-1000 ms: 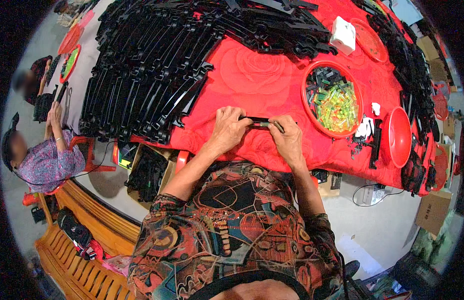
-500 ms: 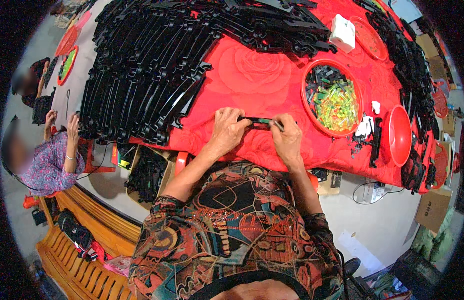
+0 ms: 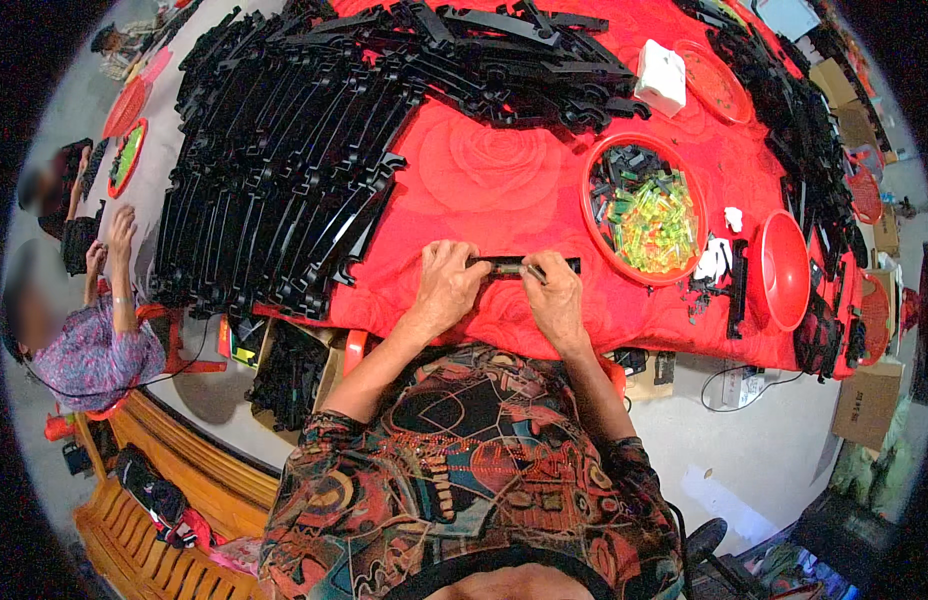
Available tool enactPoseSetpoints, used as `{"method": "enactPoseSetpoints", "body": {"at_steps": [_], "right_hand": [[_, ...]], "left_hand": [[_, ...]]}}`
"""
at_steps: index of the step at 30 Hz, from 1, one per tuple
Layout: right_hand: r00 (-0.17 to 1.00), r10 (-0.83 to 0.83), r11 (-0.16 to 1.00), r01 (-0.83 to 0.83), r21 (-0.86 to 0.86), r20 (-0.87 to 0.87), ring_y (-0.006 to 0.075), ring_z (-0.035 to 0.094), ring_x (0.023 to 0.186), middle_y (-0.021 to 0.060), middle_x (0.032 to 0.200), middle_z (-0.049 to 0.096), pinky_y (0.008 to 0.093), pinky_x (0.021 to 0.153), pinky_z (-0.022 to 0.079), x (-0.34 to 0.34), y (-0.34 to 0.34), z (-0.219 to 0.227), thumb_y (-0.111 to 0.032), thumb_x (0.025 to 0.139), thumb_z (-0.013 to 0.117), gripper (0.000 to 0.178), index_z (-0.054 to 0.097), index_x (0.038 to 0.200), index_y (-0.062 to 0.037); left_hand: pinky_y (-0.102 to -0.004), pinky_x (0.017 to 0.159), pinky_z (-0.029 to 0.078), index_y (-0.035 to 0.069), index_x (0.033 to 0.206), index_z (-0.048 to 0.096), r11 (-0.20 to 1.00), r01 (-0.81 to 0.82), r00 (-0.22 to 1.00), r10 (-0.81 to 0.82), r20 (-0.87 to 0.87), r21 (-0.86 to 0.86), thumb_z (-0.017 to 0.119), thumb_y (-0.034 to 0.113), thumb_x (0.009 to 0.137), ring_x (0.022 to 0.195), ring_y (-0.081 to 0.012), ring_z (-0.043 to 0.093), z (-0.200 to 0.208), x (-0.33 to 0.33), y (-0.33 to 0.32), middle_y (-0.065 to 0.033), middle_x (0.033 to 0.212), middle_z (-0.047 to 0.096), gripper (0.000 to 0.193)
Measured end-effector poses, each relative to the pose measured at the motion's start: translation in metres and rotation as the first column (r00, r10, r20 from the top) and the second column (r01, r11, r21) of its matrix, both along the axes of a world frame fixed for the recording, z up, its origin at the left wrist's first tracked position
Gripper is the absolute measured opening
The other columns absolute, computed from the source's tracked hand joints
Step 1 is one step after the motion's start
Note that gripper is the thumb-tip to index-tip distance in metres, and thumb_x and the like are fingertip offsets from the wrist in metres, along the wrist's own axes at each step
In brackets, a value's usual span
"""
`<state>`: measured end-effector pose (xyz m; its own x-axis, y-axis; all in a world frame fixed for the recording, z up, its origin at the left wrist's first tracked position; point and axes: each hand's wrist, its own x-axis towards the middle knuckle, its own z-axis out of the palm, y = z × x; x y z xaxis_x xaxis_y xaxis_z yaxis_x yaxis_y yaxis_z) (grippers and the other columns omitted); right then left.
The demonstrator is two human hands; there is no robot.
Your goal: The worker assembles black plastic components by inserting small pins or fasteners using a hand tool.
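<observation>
Head view: black strip (image 3: pixel 506 264) held crosswise

Left hand (image 3: pixel 450 285) and right hand (image 3: pixel 556 292) pinch it over the red tablecloth (image 3: pixel 489 160), long axis left-right, one end pointing right past the right hand. Beyond: black parts (image 3: pixel 284 180), red bowl (image 3: pixel 586 195).

1 fisheye view, from head height, facing down, near the red tablecloth (image 3: pixel 492 165)
</observation>
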<state>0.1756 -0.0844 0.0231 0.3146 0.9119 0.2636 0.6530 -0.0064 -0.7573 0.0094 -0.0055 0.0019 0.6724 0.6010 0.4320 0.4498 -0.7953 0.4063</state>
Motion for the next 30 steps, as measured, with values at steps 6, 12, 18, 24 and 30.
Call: {"method": "enactPoseSetpoints", "body": {"at_steps": [6, 12, 18, 24, 30], "right_hand": [[1.0, 0.02, 0.999, -0.02, -0.03, 0.004, 0.0366, 0.058, 0.076, 0.0167, 0.08, 0.057, 0.0428, 0.064, 0.046, -0.004, 0.0, -0.001, -0.002, 0.077, 0.06, 0.011, 0.054, 0.086, -0.0023], [0.999, 0.04, 0.999, -0.04, -0.006, 0.007, 0.0361, 0.058, 0.076, 0.0165, 0.08, 0.057, 0.0426, 0.064, 0.046, -0.003, -0.001, -0.001, -0.004, 0.078, 0.06, 0.011, 0.054, 0.087, -0.0021], [1.0, -0.002, 1.0, 0.002, 0.018, 0.006, 0.0328, 0.058, 0.074, 0.0162, 0.078, 0.057, 0.0383, 0.064, 0.046, -0.005, -0.002, -0.003, -0.002, 0.077, 0.06, 0.01, 0.056, 0.086, 0.0004], [1.0, 0.001, 1.0, -0.001, 0.019, 0.005, 0.0359, 0.059, 0.075, 0.0167, 0.081, 0.058, 0.0424, 0.061, 0.047, -0.004, -0.003, -0.01, -0.005, 0.077, 0.061, 0.013, 0.054, 0.088, -0.0026], [1.0, 0.005, 0.999, -0.005, 0.034, 0.023, 0.0356, 0.059, 0.072, 0.0163, 0.078, 0.058, 0.0425, 0.061, 0.047, -0.007, -0.002, -0.008, -0.004, 0.078, 0.061, 0.01, 0.054, 0.086, -0.002]], "left_hand": [[-0.0404, 0.078, 0.034, 0.011, 0.083, 0.064, 0.999, 0.016, 1.0, -0.016, -0.008, -0.029, 0.067, 0.012, 0.067, 0.089, -0.0248, 0.049, 0.006, 0.001, 0.0, -0.0051, 0.088, 0.052, 0.016], [-0.0412, 0.08, 0.034, 0.011, 0.085, 0.063, 0.999, 0.023, 0.999, -0.024, -0.026, -0.03, 0.069, 0.018, 0.068, 0.089, -0.0249, 0.048, 0.009, 0.002, 0.0, -0.0049, 0.089, 0.052, 0.019], [-0.0419, 0.083, 0.034, 0.011, 0.087, 0.063, 0.999, 0.027, 1.0, -0.028, 0.01, 0.047, 0.069, 0.02, 0.068, 0.09, -0.0246, 0.048, 0.018, 0.009, -0.002, -0.0047, 0.09, 0.053, 0.021], [-0.0391, 0.08, 0.037, 0.009, 0.087, 0.064, 0.999, 0.049, 0.999, -0.049, 0.008, 0.007, 0.067, 0.011, 0.069, 0.087, -0.0246, 0.051, 0.012, 0.014, -0.004, -0.0043, 0.089, 0.056, 0.018], [-0.0395, 0.078, 0.038, 0.008, 0.088, 0.063, 0.998, 0.058, 0.998, -0.058, -0.012, 0.022, 0.067, 0.01, 0.068, 0.087, -0.0249, 0.052, 0.011, 0.012, -0.003, -0.005, 0.091, 0.056, 0.021]]}}
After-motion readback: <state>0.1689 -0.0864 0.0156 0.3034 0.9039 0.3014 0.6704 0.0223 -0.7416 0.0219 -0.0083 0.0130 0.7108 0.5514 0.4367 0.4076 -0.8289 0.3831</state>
